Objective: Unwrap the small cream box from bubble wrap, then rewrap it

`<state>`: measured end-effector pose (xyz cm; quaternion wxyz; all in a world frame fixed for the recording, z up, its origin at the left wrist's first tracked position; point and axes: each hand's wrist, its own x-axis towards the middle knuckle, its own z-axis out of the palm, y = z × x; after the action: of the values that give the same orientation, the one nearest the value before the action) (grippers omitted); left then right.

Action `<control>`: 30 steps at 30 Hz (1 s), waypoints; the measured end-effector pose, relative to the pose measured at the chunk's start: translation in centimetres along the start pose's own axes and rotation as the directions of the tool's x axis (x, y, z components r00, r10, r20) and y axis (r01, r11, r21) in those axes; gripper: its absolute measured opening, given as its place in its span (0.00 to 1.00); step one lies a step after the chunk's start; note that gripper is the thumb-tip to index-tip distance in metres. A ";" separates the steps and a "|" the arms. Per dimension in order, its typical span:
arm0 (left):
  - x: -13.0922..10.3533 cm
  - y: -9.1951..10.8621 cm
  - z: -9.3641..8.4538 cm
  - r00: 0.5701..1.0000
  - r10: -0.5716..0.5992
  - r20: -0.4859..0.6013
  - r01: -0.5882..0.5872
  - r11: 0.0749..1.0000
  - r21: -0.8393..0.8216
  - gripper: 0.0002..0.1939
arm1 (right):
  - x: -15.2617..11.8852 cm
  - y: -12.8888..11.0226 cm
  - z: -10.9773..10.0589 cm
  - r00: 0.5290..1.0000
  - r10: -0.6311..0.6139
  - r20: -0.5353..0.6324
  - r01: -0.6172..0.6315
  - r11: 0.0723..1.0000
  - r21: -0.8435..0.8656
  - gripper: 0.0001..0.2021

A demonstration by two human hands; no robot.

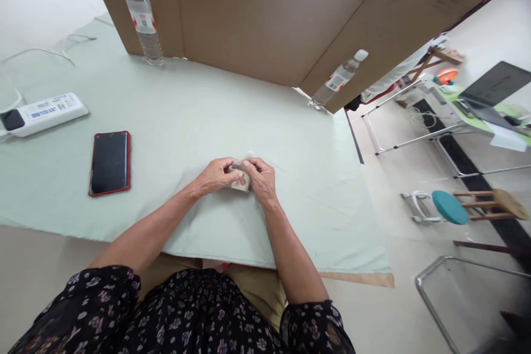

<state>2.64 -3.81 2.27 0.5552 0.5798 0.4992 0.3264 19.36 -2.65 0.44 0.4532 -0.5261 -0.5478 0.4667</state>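
Observation:
A small pale packet [240,182] with reddish marks and clear wrapping at its top is held between both hands, over the middle of the green-clothed table [199,116]. My left hand [216,175] grips its left side, with the thumb lying across the front. At the upper right edge, my right hand [261,174] pinches the clear wrapping with bent fingers. Both hands are closed and close together. The fingertips behind the packet are partly hidden.
A phone [110,163] in a red case and a white power strip [50,114] lie at the left. Cardboard panels [249,11] stand behind, with a water bottle [144,22] before them at the left and another bottle [338,80] at the right. Stools and a laptop table are farther right.

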 end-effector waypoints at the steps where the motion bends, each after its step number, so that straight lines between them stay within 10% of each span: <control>1: 0.0 0.0 -0.1 1.000 0.004 -0.005 -0.004 1.000 0.016 0.13 | 0.0 0.0 0.2 1.000 0.012 0.000 -0.012 1.000 0.009 0.15; 18: 0.9 -1.4 -0.3 0.952 0.214 -0.219 -0.161 0.959 0.235 0.14 | -0.6 0.1 1.5 0.998 -0.049 -0.050 0.051 0.998 0.046 0.11; 30: 0.6 -0.6 -2.9 0.999 0.046 -0.012 -0.047 0.998 -0.048 0.16 | -0.7 0.9 1.3 0.963 -0.266 0.028 0.268 0.954 -0.137 0.08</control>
<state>0.02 -2.39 2.07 0.5585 0.5758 0.4806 0.3543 18.22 -3.35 -0.65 0.4714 -0.4755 -0.6474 0.3641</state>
